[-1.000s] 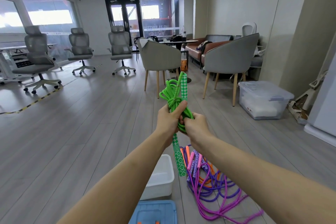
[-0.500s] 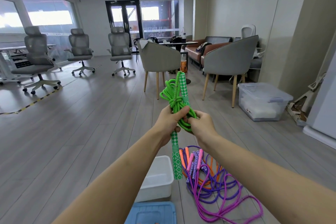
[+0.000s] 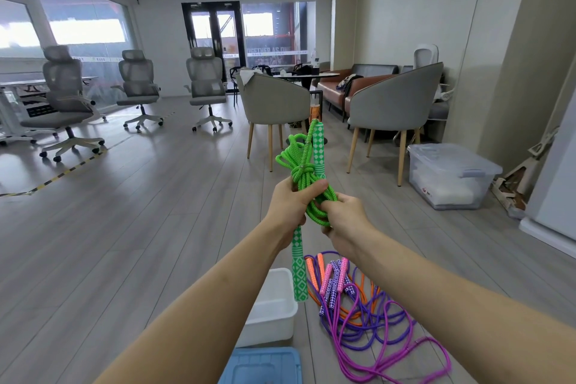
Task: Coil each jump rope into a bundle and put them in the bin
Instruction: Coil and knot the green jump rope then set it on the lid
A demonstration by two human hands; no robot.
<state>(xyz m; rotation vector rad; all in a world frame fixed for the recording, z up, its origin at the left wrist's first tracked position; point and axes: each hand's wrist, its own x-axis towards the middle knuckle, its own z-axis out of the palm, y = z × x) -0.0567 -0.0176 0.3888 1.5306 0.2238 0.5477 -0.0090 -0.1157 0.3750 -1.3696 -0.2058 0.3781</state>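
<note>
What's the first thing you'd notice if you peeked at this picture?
The bright green jump rope, bunched up in mid-air at the centre, held by the left hand and right hand. Below, on the floor, lies a tangle of pink, purple and orange ropes beside a white bin.

Green jump rope [image 3: 307, 184] is showing a braided, woven cord, matt; its handles [image 3: 299, 271] are looking like smooth plastic printed with a white diamond pattern. Purple, pink and orange ropes [image 3: 374, 321] on the floor are reading as the same braided cord with patterned plastic handles. White bin [image 3: 274, 312] is looking like smooth, slightly glossy plastic; blue lid [image 3: 261, 366] is ribbed plastic, matt. Floor [image 3: 140, 212] is showing grey wood-look planks with a soft sheen. Clear storage box [image 3: 448, 178] is looking like translucent plastic. Armchair [image 3: 392, 100] is wearing grey cloth on pale wooden legs.
</note>
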